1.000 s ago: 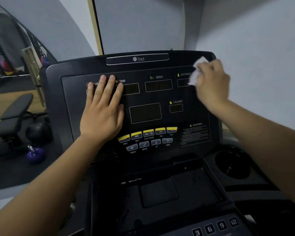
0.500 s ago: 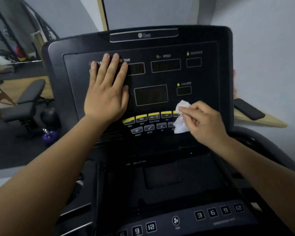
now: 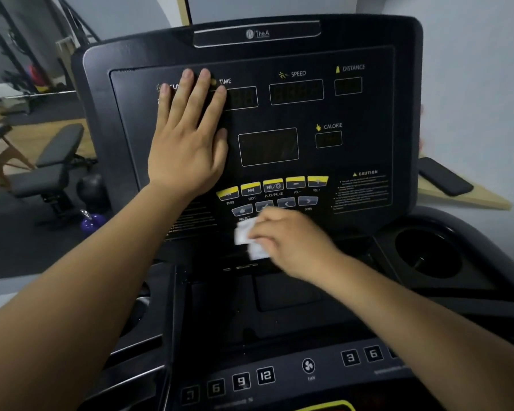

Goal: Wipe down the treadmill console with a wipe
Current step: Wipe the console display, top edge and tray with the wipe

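Note:
The black treadmill console [image 3: 368, 120] fills the middle of the view, with dark display windows and a row of yellow and grey buttons [image 3: 273, 188]. My left hand [image 3: 187, 143] lies flat on the upper left of the panel, fingers straight, covering the incline label. My right hand [image 3: 291, 244] pinches a crumpled white wipe [image 3: 250, 238] and holds it against the console's lower edge, just below the preset and enter buttons. The hand and wipe look blurred from motion.
A round cup holder [image 3: 428, 253] sits at the console's right. A dark phone [image 3: 445, 176] lies on a wooden shelf beyond the right edge. A weight bench [image 3: 51, 161], a black kettlebell [image 3: 91, 185] and a purple kettlebell [image 3: 91, 222] stand on the floor at left.
My right hand carried the wipe from the console's upper right corner down across the panel to the lower middle, below the buttons. My left hand stayed flat in place.

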